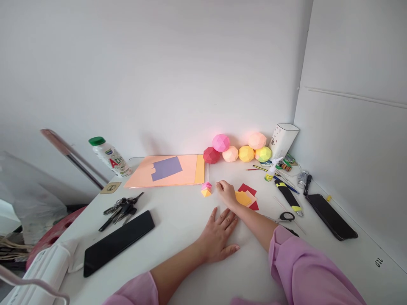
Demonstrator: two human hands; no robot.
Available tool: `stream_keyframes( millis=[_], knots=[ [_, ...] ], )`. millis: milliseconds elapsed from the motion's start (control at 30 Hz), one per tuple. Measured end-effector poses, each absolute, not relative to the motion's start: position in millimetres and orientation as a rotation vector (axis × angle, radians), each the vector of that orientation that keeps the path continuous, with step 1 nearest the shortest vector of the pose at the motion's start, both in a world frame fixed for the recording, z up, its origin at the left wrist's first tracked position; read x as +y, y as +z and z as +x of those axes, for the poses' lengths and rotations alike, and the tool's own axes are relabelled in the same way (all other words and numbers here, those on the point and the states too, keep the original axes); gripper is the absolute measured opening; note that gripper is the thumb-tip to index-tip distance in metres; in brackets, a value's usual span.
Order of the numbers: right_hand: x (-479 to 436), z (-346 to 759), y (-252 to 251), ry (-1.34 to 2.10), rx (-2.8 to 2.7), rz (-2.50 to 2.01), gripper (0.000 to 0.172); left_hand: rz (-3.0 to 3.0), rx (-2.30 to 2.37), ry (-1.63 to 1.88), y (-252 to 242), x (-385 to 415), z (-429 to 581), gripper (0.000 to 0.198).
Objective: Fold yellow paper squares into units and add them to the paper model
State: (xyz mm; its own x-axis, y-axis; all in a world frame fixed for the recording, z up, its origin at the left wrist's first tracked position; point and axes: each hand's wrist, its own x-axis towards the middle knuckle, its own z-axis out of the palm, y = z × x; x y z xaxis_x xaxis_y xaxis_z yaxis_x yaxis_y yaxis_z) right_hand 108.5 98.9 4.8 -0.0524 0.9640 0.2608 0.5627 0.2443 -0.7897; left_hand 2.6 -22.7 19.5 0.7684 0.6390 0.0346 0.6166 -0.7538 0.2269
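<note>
Sleeve (313, 267) — right hand (227, 195) seemingly curled

light: bright, diffuse | shadows: soft on wall (178, 76) | edges: stretched

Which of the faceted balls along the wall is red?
The leftmost ball in the bottom row, below and left of the bright pink ball. The others are pink, peach, yellow or yellow-green.

The left hand (218, 240) lies spread on the desk (174, 224); the right hand (227, 195), curled, is beside small pink and orange paper shapes (206, 193). 6 faceted balls (246, 153) sit near the wall (152, 63).
</note>
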Motion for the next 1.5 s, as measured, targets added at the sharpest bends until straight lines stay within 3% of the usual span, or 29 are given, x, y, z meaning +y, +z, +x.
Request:
stream_keyframes(
  millis=[600,933,1133,1300,1433,1500],
  knots=[
    [95.6,108.0,8.8,0.680,-1.776,-1.430,0.030,2.775,0.997,0.147,22.3,-24.0,0.8,0.068],
    [97.7,113.9,14.0,0.996,-1.629,-1.298,0.028,2.817,1.006,0.174,16.1,-23.0,1.5,0.068],
    [108.8,142.5,47.3,1.073,-1.600,-1.238,0.030,2.818,1.001,0.197,12.5,-22.5,0.9,0.068],
    [87.2,182.8,51.0,0.539,-2.010,-1.327,0.015,2.811,0.995,0.216,12.5,-22.2,0.9,0.067],
    [61.2,207.9,20.8,0.238,-2.250,-1.427,0.039,2.778,0.980,0.197,14.3,-22.4,1.4,0.067],
    [55.0,212.0,7.9,0.190,-2.229,-1.412,0.039,2.768,0.981,0.190,15.0,-22.6,1.4,0.067]
  ],
)
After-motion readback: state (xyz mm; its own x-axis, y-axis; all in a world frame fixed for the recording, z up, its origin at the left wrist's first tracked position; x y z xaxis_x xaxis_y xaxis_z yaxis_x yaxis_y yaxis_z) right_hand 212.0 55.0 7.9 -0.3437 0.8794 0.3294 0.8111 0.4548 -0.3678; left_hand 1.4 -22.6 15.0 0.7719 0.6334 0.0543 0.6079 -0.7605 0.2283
